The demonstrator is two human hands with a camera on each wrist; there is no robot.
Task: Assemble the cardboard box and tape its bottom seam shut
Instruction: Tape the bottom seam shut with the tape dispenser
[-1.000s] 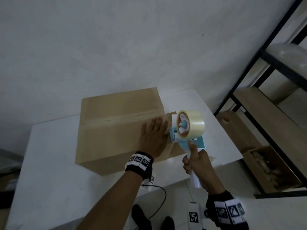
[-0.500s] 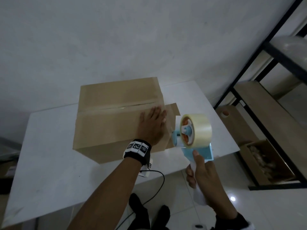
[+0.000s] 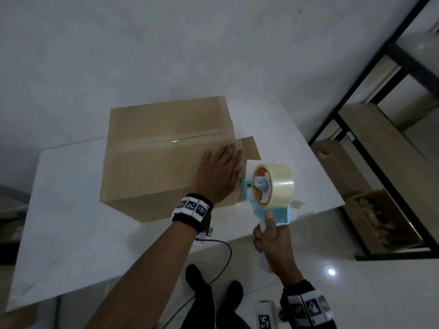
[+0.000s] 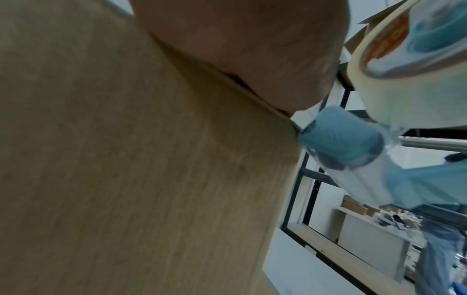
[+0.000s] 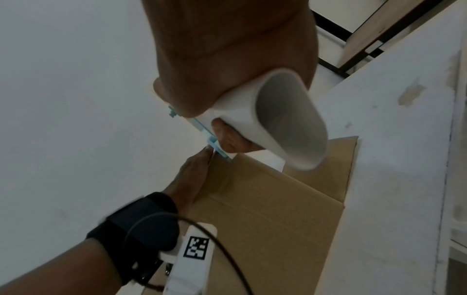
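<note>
A brown cardboard box [image 3: 154, 162] stands on the white table [image 3: 71, 233] with clear tape along its top seam [image 3: 180, 140]. My left hand [image 3: 219, 173] lies flat with straight fingers on the box's right top edge, and its palm [image 4: 252, 49] presses the cardboard [image 4: 126, 159]. My right hand [image 3: 273, 238] grips the white handle [image 5: 278, 117] of a blue tape dispenser [image 3: 266, 193] carrying a roll of clear tape [image 3: 280, 184]. The dispenser's front end sits against the box's right side, next to my left hand [image 5: 192, 179]. One lower flap [image 3: 249, 148] sticks out to the right.
A black metal rack with wooden shelves [image 3: 384, 150] stands to the right, with an open carton [image 3: 384, 222] on the floor under it. The table's near right edge [image 3: 308, 214] is just below the dispenser. A cable [image 3: 225, 252] hangs from my left wristband. A white wall rises behind.
The dispenser pulled away from the box half a second ago and has come back against its right side. My left hand stays pressed on the box's right top edge.
</note>
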